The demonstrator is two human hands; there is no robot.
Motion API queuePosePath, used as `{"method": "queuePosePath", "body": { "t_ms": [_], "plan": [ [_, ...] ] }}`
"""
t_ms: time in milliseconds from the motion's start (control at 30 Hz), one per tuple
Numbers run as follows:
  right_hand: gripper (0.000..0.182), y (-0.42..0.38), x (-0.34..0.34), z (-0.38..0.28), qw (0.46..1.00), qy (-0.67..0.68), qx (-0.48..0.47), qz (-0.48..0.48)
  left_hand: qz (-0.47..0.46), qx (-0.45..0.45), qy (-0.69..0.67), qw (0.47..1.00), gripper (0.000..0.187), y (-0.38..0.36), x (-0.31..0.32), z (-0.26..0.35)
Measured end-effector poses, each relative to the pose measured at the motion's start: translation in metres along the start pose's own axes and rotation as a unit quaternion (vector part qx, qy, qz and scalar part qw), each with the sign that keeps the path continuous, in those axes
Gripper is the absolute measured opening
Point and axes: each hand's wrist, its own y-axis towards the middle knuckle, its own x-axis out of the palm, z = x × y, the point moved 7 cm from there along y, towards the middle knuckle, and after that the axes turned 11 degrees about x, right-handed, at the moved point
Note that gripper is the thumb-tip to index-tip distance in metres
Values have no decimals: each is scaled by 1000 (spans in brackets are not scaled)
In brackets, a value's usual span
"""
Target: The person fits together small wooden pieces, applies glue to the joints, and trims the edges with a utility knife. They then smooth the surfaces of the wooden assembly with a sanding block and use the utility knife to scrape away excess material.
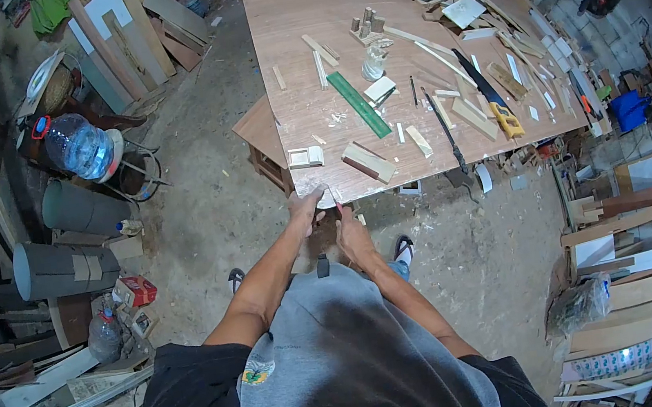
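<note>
At the table's near edge, my left hand (306, 208) is closed, its fingers pressing a small pale piece (327, 197) at the table corner. My right hand (353, 233) is wrapped round a thin red-handled tool (339, 208), its tip against that piece; the tool's exact kind is too small to tell. Just beyond my left hand sits a little pale wooden box-like part (305, 158). A grooved wooden block (368, 162) lies beyond my right hand. Farther in are a green ruler (359, 105) and a white-and-wood block (380, 91).
The wooden tabletop (289, 19) carries a yellow-handled saw (508, 120), a long dark file-like tool (445, 126), a glass jar (373, 64) and piled wood offcuts (474, 11). A water bottle (79, 145) stands on a stool at left. Boards (617, 223) are stacked at right.
</note>
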Motion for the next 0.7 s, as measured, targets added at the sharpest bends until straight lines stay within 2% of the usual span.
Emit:
{"method": "queuePosePath", "body": {
  "t_ms": [433,633,700],
  "plan": [
    [29,-1,-2,-1,999,35,-20,14,86,23,116,989,51,-6,0,13],
    [30,1,-1,-3,999,29,-27,11,84,21,140,986,47,-20,4,33],
    [30,0,-2,-5,999,33,-33,15,109,27,156,981,44,-24,2,36]
  ]
}}
